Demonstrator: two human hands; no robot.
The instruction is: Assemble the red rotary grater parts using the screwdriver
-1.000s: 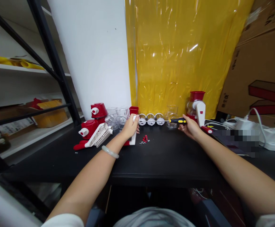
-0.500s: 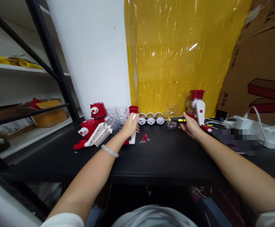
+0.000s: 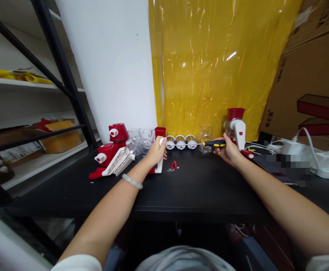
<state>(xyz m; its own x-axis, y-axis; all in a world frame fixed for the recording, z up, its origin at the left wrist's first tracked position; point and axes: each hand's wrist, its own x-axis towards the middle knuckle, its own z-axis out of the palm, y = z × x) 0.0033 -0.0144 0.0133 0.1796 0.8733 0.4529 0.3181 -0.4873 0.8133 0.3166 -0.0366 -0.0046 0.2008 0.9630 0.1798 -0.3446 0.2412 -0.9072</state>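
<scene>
My left hand (image 3: 156,151) is closed on a white crank handle (image 3: 159,166) whose red grip end points down toward the table. In my right hand (image 3: 230,151) is a screwdriver (image 3: 215,143) with a black and yellow handle, held level. Its long shaft runs left, and the tip meets the top of the crank handle at my left fingers; the exact contact is hidden. Below the shaft lies a small pile of red pieces and screws (image 3: 173,165). Behind it, metal grater drums (image 3: 180,142) rest in a row.
Red grater bodies (image 3: 107,153), more white handles (image 3: 121,161) and clear plastic cups (image 3: 145,133) stand at the left. An assembled rotary grater (image 3: 236,128) is at the right, near white chargers and cables (image 3: 293,146). A shelf rack (image 3: 75,101) borders the table's left side.
My right hand has shifted slightly right along the screwdriver, leaving more of its handle showing. My left hand and the crank handle stay almost in place.
</scene>
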